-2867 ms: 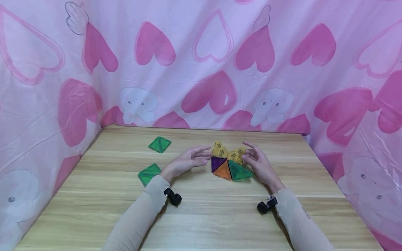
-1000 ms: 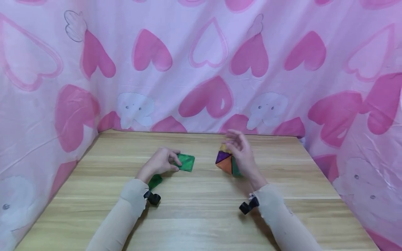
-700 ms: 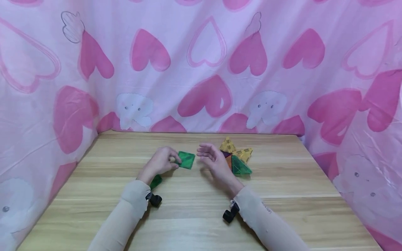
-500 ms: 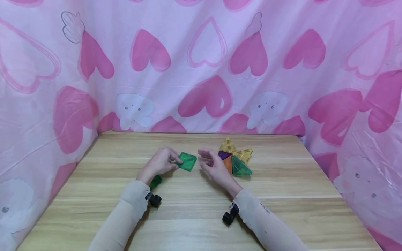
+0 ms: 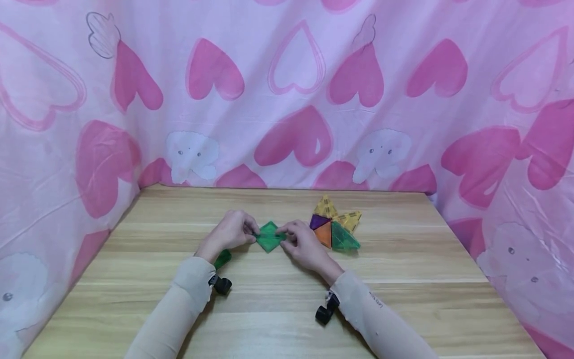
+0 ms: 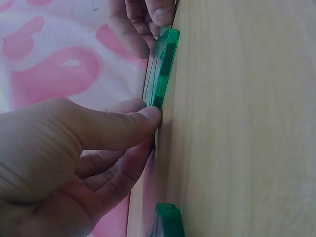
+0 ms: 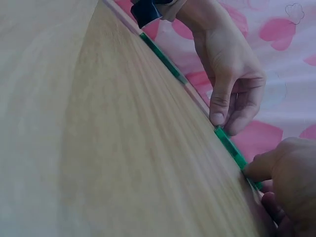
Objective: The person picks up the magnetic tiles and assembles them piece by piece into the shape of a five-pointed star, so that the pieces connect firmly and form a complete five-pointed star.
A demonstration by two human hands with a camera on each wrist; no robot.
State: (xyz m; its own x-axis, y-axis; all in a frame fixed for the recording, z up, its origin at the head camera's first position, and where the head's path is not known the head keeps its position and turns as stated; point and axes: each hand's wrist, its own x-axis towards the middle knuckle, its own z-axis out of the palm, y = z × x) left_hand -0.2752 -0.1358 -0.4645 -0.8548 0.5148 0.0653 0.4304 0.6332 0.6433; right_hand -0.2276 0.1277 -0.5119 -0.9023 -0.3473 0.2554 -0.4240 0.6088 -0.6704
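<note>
Between both hands lies a green translucent magnetic tile piece (image 5: 269, 243), diamond-shaped in the head view with a seam across its middle. My left hand (image 5: 233, 230) pinches its left corner between thumb and fingers. At the right corner my right hand (image 5: 306, 245) grips it, with thumb and index finger on the edge. Seen edge-on in the left wrist view, the green piece (image 6: 166, 66) sits low over the table. A second green tile piece (image 5: 222, 259) lies partly hidden behind my left wrist.
Right of my right hand lies a joined group of tiles: a purple triangle (image 5: 319, 221), an orange triangle (image 5: 325, 236), a green part (image 5: 343, 238) and yellow triangles (image 5: 326, 206). The wooden table (image 5: 278, 319) ends at a pink heart-patterned curtain (image 5: 287, 99).
My left hand went from beside the tile group to the green piece and took hold of it. My right hand left the group, moved left and now grips it too. The piece has turned into a diamond.
</note>
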